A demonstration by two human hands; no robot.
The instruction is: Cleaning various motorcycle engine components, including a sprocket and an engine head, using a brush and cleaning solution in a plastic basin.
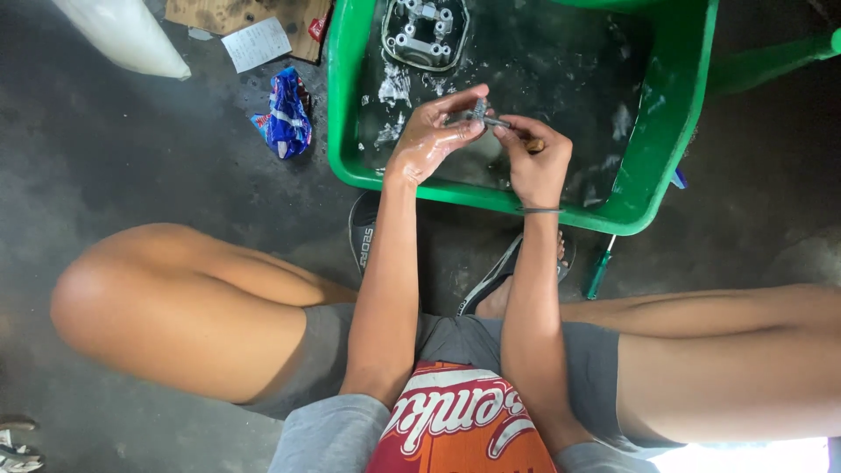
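Dark, stained concrete floor all around. A crumpled blue wrapper lies left of the green tub, with a white paper slip and brown cardboard beyond it. A green-handled screwdriver rests by the tub's near rim. Inside, a grey metal cover sits in murky water. Over the tub, the wet left hand pinches a small grey metal part; the right hand is closed on a wooden-handled tool touching it.

small grey metal part, wet, held above the green tub's dark liquid
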